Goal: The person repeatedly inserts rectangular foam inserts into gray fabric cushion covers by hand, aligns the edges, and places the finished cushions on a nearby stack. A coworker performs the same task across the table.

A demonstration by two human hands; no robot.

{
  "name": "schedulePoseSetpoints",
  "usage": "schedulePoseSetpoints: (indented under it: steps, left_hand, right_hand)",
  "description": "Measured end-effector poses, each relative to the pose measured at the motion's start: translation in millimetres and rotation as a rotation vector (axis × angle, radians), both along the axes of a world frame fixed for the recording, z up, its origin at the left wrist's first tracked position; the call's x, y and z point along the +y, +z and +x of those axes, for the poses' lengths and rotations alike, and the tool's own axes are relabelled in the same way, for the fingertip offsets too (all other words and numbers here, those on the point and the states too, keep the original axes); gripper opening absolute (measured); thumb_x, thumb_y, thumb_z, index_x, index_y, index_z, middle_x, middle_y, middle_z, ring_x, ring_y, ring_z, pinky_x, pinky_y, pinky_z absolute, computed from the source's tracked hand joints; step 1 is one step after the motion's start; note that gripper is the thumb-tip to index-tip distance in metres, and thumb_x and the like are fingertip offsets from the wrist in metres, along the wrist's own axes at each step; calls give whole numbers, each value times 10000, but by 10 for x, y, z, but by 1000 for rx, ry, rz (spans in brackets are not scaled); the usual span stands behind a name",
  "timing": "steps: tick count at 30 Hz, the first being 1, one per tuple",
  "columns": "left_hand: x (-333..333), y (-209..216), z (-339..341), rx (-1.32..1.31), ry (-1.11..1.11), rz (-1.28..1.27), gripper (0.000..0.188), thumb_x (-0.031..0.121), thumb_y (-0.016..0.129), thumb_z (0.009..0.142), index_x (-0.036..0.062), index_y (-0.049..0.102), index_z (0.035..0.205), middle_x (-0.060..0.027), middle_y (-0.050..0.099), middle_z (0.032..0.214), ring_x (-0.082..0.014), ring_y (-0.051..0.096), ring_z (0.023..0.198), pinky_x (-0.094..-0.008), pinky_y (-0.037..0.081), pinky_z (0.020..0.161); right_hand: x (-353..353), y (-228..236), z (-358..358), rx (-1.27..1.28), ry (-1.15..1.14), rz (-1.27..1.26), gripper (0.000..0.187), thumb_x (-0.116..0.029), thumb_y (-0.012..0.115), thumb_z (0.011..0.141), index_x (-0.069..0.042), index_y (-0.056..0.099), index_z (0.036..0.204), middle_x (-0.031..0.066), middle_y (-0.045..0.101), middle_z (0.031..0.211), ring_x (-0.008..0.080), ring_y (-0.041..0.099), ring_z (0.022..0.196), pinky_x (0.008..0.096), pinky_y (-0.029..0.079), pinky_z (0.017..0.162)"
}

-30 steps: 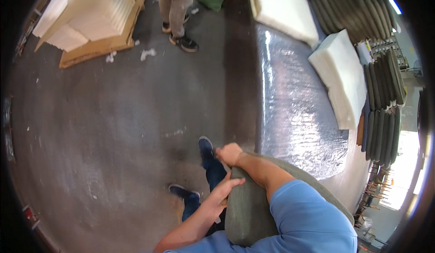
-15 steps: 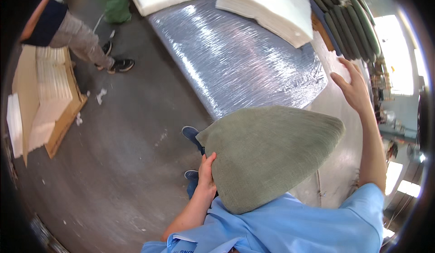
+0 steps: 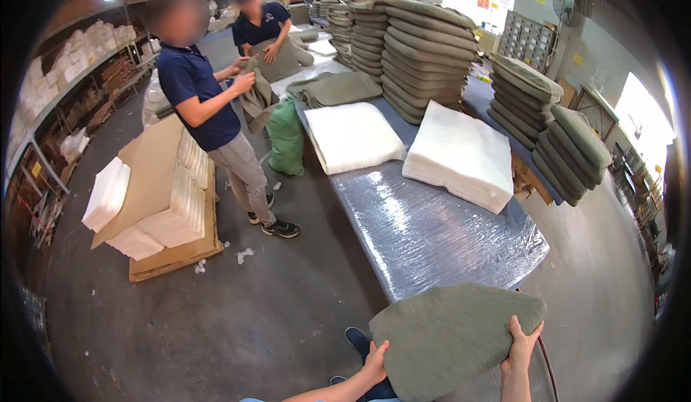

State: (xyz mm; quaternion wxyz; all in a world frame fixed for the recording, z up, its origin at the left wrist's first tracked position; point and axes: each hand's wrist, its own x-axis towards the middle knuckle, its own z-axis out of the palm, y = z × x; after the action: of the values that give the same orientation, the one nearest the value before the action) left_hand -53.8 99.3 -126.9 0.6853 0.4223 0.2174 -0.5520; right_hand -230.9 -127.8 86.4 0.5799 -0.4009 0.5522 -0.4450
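Note:
A grey-green fabric-covered cushion (image 3: 457,341) is held in front of my body, just off the near end of the table. My left hand (image 3: 376,362) grips its left edge, thumb on top and fingers hidden beneath. At the right edge, my right hand (image 3: 520,343) clasps it with the thumb over the upper face. The table (image 3: 403,222) is wrapped in shiny clear film over blue. Two stacks of white padding sheets lie on it, a left stack (image 3: 354,137) and a right stack (image 3: 464,154).
Tall piles of green cushions (image 3: 425,64) stand farther back, with shorter piles (image 3: 568,150) to the right. Two co-workers handle green fabric; the nearer person (image 3: 209,107) stands beside a green sack (image 3: 286,139). Cardboard and white sheets form a stack (image 3: 162,200) on a pallet at left.
My right hand has come from the raised, open pose onto the cushion's right edge. My left hand still holds its left edge. The view has tilted up, bringing the co-workers' upper bodies into sight.

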Motion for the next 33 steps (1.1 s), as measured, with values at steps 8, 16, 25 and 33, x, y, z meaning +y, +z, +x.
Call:
schedulePoseSetpoints:
  steps: [8,16,25,33]
  left_hand:
    - [72,-262,-251,-323,-714,215,952,568,584,1003,121,65,1665,-141,543,1385,-186,678,776,-334,596,618]
    - [690,-245,-186,-345,-630,235,869,566,652,975,111,297,1625,-67,638,1219,-122,649,742,-276,569,597]
    - [-246,71,441,-167,-19,-6,916,787,576,899,204,395,1581,-125,526,1450,-345,482,1349,-585,340,1135]
    - [-685,350,316,48,187,-464,738,714,472,986,106,625,1374,-124,651,1385,-315,587,1295,-508,432,1098]
  right_hand:
    - [-408,274,-261,83,144,56,1027,67,695,758,-193,205,1623,191,503,1417,371,568,1223,526,539,948]
    - [-878,531,39,73,422,-11,986,114,702,714,-155,302,1575,186,561,1325,365,601,1189,504,543,963]
    - [-973,2331,661,569,1436,-787,1090,-52,837,657,-146,322,1613,182,639,1372,319,644,1241,374,490,1068]
    - [-979,2856,680,761,1957,-948,997,-170,760,752,-193,290,1631,192,632,1382,391,686,1126,437,533,1006]
